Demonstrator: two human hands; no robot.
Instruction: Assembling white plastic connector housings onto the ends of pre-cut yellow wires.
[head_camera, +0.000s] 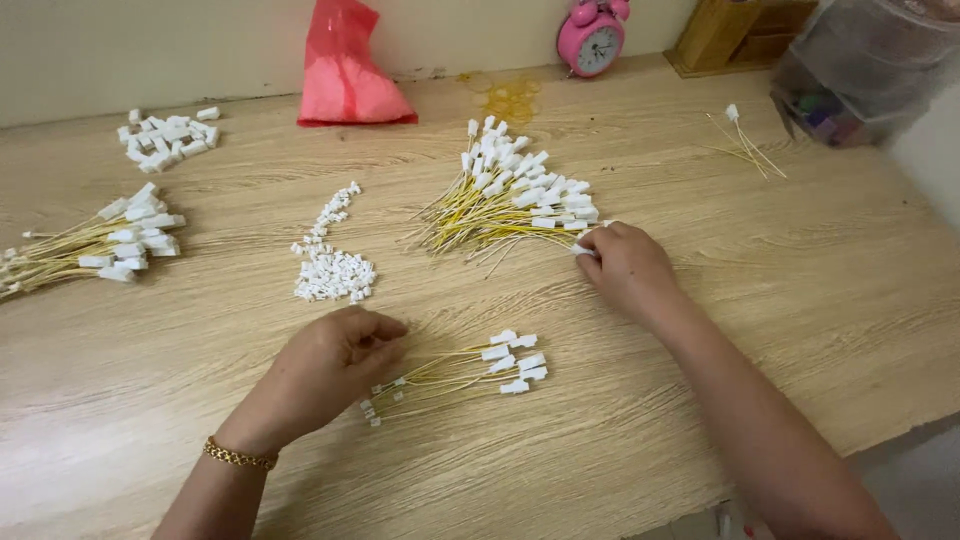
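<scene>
Head view: we had our right hand (628, 266) pinched on a white connector at the edge of the big wire pile (510, 200), fingers closed on it. Our left hand (335, 365) lay loosely curled on the bench (800, 300), fingertips at the near ends of the small wire bundle (460, 372); we could not tell if it gripped a wire. That bundle sat between both hands: thin yellow wires, white plastic housings on the right ends. Loose white terminals (332, 268) lay just beyond the left hand.
</scene>
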